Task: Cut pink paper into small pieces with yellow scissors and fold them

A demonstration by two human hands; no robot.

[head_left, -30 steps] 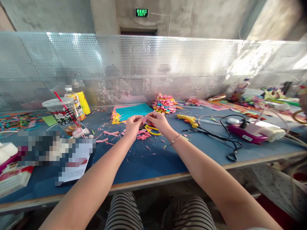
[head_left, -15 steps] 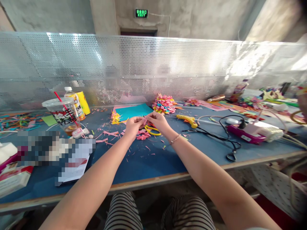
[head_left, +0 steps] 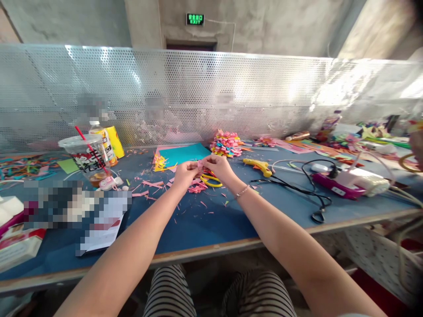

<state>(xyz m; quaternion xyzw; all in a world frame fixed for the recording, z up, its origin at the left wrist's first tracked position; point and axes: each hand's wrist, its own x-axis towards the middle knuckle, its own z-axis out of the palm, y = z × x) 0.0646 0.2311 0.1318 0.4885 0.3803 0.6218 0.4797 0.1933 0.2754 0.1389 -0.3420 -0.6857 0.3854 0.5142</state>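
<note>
The left hand (head_left: 183,175) and the right hand (head_left: 218,166) are together at the centre of the frame, each pinching a small pink paper piece (head_left: 200,164) between the fingertips. The piece sits between the two hands, raised over the bench (head_left: 211,229); its exact fold is too small to tell.

Just below the right hand lie yellow handles (head_left: 213,181), and beside them a heap of pink pieces (head_left: 197,188), with pink strips (head_left: 153,184) spreading left. Behind the hands are a teal sheet (head_left: 185,154), yellow spiky pieces (head_left: 160,163) and, slightly right, a pink-and-yellow paper cluster (head_left: 226,143).

Between the forearms, a stretch of blue surface dotted with scraps runs down to the bench's wooden front edge (head_left: 211,250) at lower centre. A perforated panel (head_left: 198,88) bounds the far side. At centre right, a yellow glue gun (head_left: 259,166) and a black cable (head_left: 297,190) limit the room.

The green sign (head_left: 194,19) at upper centre reads "安全出口" and "EXIT". At left, the plastic cup (head_left: 86,159) carries black and red printing, and the bottle (head_left: 95,125) behind it a yellow label; neither reads clearly.
</note>
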